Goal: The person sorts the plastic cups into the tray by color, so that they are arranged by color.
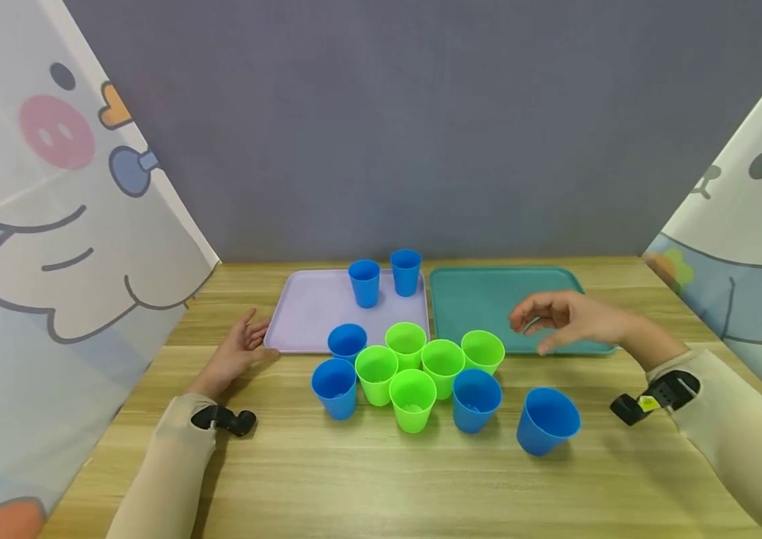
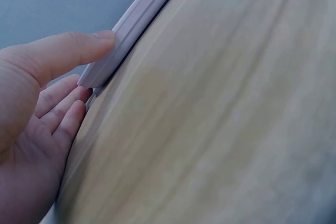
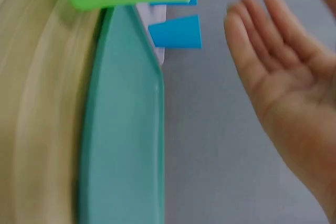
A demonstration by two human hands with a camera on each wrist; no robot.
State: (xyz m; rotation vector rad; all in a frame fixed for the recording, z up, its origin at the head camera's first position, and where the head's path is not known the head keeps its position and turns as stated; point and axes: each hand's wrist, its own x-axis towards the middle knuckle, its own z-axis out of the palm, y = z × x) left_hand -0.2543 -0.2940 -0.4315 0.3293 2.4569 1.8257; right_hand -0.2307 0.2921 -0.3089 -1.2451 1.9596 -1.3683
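Observation:
My left hand (image 1: 238, 349) rests at the near left corner of the lilac tray (image 1: 314, 314). In the left wrist view its thumb (image 2: 86, 48) touches the tray's rim (image 2: 134, 24), the other fingers extended beside the corner. My right hand (image 1: 572, 318) hovers over the teal tray (image 1: 475, 299) with loosely bent fingers and holds nothing. Two blue cups (image 1: 364, 284) stand upright on the lilac tray. In front of the trays stand several green cups (image 1: 412, 404) in a cluster, flanked by blue cups (image 1: 335, 391). Another blue cup (image 1: 546, 423) stands apart at the right, below my right hand.
A wooden table (image 1: 381, 486) carries everything. Behind it rises a grey backdrop (image 1: 381, 135), with cartoon-printed cloth panels (image 1: 71, 247) at both sides. The two trays lie side by side at the table's far edge.

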